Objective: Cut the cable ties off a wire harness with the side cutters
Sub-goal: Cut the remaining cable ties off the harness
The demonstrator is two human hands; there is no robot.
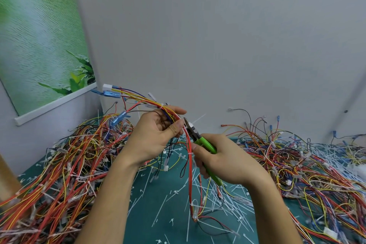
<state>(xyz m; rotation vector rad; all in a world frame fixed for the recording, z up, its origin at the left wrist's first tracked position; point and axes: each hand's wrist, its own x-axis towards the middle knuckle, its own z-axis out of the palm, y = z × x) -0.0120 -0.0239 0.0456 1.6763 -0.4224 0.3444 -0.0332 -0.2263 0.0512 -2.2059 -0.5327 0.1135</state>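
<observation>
My left hand [156,134] grips a wire harness [189,156] of red, yellow and blue wires, held up above the table, its connector ends fanning out to the upper left. My right hand [227,158] holds green-handled side cutters [200,140]. Their dark jaws point up and left at a white cable tie [191,125] on the harness, just beside my left thumb. The tie's tail sticks out to the upper right. Another white tie [189,153] wraps the red wires lower down.
Big tangles of harnesses lie on the green table, one pile at the left [59,174] and one at the right [307,164]. Several cut white cable ties [217,204] litter the green mat [170,184] between them. A grey wall stands close behind.
</observation>
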